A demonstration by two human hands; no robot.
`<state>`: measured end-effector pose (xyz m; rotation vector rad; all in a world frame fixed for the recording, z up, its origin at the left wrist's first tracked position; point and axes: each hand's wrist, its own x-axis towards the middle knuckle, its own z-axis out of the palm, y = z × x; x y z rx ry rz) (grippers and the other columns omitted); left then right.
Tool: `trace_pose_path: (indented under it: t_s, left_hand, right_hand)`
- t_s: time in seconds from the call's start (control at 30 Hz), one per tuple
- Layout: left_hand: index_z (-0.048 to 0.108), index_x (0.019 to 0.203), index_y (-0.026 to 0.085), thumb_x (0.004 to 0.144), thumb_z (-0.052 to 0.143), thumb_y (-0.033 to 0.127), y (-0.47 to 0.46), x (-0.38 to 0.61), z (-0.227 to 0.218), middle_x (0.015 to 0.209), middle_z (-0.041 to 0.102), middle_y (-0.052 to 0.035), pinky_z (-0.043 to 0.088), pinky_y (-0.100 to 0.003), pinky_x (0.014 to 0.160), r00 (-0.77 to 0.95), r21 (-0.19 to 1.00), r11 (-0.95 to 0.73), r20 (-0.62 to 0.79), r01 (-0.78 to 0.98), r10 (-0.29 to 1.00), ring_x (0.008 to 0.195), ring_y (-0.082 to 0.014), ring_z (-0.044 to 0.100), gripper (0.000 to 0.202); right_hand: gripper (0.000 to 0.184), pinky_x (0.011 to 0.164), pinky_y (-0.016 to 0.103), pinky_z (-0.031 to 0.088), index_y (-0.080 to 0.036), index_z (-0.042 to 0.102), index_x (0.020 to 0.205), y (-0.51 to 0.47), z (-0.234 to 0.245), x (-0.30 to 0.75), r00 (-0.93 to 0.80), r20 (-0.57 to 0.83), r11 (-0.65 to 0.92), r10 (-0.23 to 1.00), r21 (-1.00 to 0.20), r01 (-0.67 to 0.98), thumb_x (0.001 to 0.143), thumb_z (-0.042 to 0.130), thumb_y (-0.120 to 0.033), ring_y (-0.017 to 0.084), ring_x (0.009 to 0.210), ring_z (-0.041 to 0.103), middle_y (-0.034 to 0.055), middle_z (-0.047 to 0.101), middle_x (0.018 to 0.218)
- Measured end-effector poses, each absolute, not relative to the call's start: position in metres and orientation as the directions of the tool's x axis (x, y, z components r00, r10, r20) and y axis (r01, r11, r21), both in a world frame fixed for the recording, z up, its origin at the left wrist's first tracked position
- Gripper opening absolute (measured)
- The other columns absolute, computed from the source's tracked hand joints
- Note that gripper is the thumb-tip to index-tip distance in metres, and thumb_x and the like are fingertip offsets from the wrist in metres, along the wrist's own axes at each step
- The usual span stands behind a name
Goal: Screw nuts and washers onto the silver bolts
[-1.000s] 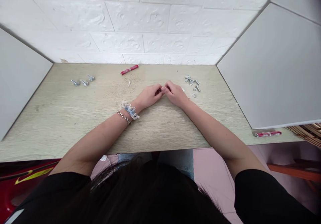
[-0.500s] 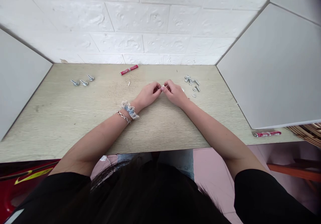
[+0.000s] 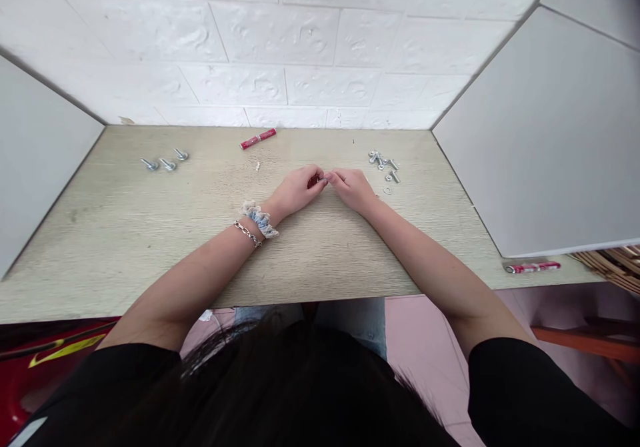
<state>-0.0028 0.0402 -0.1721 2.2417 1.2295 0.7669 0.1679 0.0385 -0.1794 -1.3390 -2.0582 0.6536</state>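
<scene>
Pinched between the fingertips of both hands, a small metal fastener [image 3: 324, 179] is held just above the table [image 3: 150, 233], a little past its middle towards twelve o'clock. Only a glint of it is seen; whether it is a bolt, a nut or both together cannot be told. It is judged to be light, stiff and smooth, so it is likely to slip or roll if let go, and it is best taken by the wider head on one side and by the shank or nut on the other, with fingertips only.

The left hand [image 3: 297, 190] is closed around it from nine o'clock, fingers curled in; the right hand [image 3: 354, 189] is closed on it from three o'clock in the same way. A scrunchie [image 3: 259, 219] and a chain bracelet [image 3: 247, 233] are worn on the left wrist.

At two o'clock from the hands, near the right hand, a loose heap of bolts and nuts [image 3: 384, 165] is lying, with a single washer [image 3: 387, 191] just beside it. Well apart at ten o'clock, three bolts [image 3: 165, 161] are set in a row. A red tube [image 3: 257, 139] is lying at eleven o'clock near the white wall [image 3: 300, 47], and a second red tube [image 3: 533, 267] is seen at four o'clock, at the table's near edge.
</scene>
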Motion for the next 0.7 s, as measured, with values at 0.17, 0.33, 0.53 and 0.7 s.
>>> trace_pose_path:
  t_s: [0.17,0.33,0.53,0.7]
  left_hand:
    - [0.055,0.080,0.016,0.085,0.046,0.030,0.0401,-0.0028,-0.1715,0.071,0.057,-0.0008,0.038,-0.027,0.064,0.458,0.611,-0.490,0.224,0.622,0.860,0.064,-0.0123,0.049,0.017]
    - [0.056,0.081,0.017,0.086,0.045,0.031,0.0401,-0.0019,-0.1709,0.073,0.059,-0.0015,0.039,-0.027,0.065,0.422,0.619,-0.460,0.219,0.637,0.880,0.065,-0.0130,0.050,0.019]
    - [0.056,0.085,0.017,0.088,0.043,0.032,0.0412,-0.0027,-0.1708,0.076,0.060,-0.0024,0.040,-0.028,0.068,0.384,0.628,-0.424,0.207,0.653,0.900,0.071,-0.0145,0.053,0.020]
    - [0.056,0.087,0.017,0.090,0.042,0.034,0.0401,-0.0030,-0.1693,0.077,0.061,-0.0027,0.040,-0.028,0.069,0.388,0.629,-0.418,0.193,0.656,0.901,0.071,-0.0149,0.053,0.022]
  right_hand:
    - [0.045,0.059,0.027,0.027,-0.018,0.045,0.062,0.0390,-0.1796,0.1663,-0.305,0.216,0.371,0.927,-0.637,0.675,0.090,0.031,-0.051,0.013,0.061,0.043,0.0011,0.050,0.061]
    - [0.030,0.061,0.027,0.030,-0.019,0.043,0.071,0.0373,-0.1794,0.1651,-0.313,0.259,0.406,0.914,-0.635,0.657,0.088,0.036,-0.042,0.014,0.064,0.045,0.0018,0.053,0.068]
    - [0.023,0.065,0.028,0.035,-0.019,0.045,0.088,0.0380,-0.1826,0.1657,-0.308,0.303,0.431,0.902,-0.669,0.606,0.089,0.037,-0.040,0.016,0.069,0.048,0.0041,0.057,0.080]
    - [0.023,0.067,0.029,0.036,-0.018,0.044,0.097,0.0380,-0.1841,0.1662,-0.283,0.315,0.423,0.906,-0.684,0.594,0.089,0.037,-0.039,0.016,0.070,0.050,0.0059,0.057,0.089]
